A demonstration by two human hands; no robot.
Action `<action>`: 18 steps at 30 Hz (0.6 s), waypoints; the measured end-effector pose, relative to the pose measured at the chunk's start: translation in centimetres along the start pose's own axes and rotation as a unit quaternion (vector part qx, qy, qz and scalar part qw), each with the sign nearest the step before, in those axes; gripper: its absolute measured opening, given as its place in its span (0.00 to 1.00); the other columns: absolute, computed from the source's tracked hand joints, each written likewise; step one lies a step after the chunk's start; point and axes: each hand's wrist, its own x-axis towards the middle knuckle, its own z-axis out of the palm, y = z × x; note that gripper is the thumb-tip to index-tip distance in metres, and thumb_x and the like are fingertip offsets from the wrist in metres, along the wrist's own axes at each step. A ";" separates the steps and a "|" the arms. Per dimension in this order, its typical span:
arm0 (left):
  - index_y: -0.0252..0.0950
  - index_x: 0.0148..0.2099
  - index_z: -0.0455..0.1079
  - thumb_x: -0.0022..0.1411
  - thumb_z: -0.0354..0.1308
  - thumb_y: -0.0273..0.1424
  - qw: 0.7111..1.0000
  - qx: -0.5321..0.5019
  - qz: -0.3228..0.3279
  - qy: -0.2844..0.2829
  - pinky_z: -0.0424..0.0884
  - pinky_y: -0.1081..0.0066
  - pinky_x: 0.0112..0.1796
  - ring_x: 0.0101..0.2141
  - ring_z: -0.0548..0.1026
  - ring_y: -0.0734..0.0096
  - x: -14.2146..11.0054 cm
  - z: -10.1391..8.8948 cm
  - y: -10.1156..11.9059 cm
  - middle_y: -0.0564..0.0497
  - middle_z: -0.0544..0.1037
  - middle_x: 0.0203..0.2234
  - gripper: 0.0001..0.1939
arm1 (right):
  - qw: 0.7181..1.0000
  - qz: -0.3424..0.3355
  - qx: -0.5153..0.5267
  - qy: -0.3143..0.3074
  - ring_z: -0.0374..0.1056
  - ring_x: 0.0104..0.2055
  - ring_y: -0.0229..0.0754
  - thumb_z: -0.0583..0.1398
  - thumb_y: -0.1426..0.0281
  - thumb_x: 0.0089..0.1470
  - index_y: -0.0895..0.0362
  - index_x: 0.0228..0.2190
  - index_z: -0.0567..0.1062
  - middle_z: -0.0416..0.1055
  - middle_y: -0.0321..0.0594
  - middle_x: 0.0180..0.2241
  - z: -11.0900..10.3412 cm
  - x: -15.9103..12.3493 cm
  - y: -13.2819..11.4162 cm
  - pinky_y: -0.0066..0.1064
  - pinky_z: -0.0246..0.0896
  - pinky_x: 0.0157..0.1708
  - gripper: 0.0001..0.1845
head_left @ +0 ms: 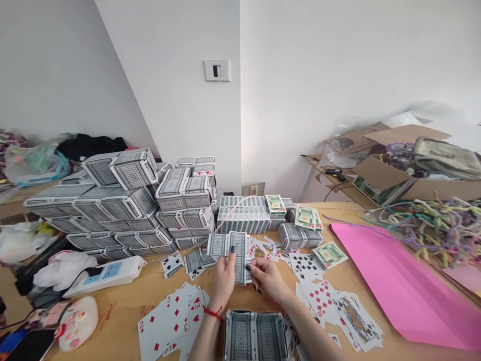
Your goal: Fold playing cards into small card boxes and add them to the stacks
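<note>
My left hand (pixel 224 276) is closed round several joined playing cards (pixel 238 250), patterned backs up, its thumb pressed on top. At their right edge my right hand (pixel 269 280) has its thumb and fingers pinched on a card edge; the exact grip is partly hidden. Just below my wrists sits an open box made of playing cards (pixel 251 313), with card backs lining its inside. Face-up cards lie around both hands: low diamonds (pixel 165 321) at left, a ten of diamonds (pixel 321 300) and a queen (pixel 353 316) at right, spades (pixel 305 264) behind.
Stacked card-built blocks (pixel 124 205) rise at back left. Packed card decks (pixel 244 213) stand in a row at the back. Green-and-gold card boxes (pixel 329 254) lie right of centre. A power strip (pixel 108 276) is left, pink paper (pixel 406 296) and tangled yarn (pixel 424 230) right.
</note>
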 end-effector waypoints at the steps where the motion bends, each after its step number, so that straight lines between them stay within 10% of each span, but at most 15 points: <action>1: 0.38 0.19 0.56 0.47 0.52 0.54 1.000 -0.006 -0.001 -0.005 0.59 0.73 0.25 0.21 0.62 0.72 -0.1 0.1 0.0 0.57 0.62 0.15 0.24 | 1.000 0.007 0.030 0.003 0.51 0.10 0.27 0.62 0.55 0.41 0.57 0.21 0.64 0.58 0.24 0.10 0.0 0.0 0.0 0.20 0.42 0.10 0.19; 8: 0.37 0.25 0.65 0.54 0.46 0.50 0.998 -0.033 -0.003 -0.059 0.64 0.71 0.34 0.29 0.69 0.67 -0.6 0.4 -0.4 0.51 0.72 0.23 0.22 | 0.976 0.098 0.190 -0.050 0.53 0.12 0.25 0.69 0.63 0.32 0.58 0.21 0.66 0.61 0.25 0.15 0.7 -0.2 0.3 0.18 0.45 0.12 0.19; 18: 0.38 0.34 0.69 0.54 0.49 0.42 0.995 -0.033 0.042 -0.082 0.64 0.68 0.40 0.34 0.69 0.64 -0.5 -0.3 -0.3 0.50 0.74 0.28 0.14 | 0.998 0.006 0.028 -0.061 0.57 0.14 0.29 0.69 0.59 0.29 0.57 0.19 0.64 0.63 0.27 0.15 1.2 0.3 1.1 0.21 0.50 0.15 0.22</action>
